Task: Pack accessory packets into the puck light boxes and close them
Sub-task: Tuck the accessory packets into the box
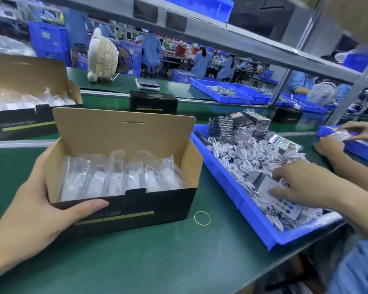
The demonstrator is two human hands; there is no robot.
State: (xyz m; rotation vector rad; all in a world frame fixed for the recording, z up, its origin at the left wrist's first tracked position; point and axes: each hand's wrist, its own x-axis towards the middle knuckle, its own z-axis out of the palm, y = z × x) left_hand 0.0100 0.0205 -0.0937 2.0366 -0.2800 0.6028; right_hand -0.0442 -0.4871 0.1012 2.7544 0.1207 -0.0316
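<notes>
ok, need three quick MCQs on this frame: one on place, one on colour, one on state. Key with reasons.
1. Where does the rubber band lie?
A. in the bin
B. on the table right of the open box
C. in the box

2. The bin of cables is:
A. blue
B. red
C. grey

3. The open box's lid is:
A. taped
B. shut
C. standing open

Key: B, it lies on the green table between box and bin; A, its walls are blue; C, the flap stands upright, left hand holding the box.

bench [157, 262]: green mat | grey shelf [232, 32] overhead — steel posts | rear: workers in blue, blue crates [48, 42]
</notes>
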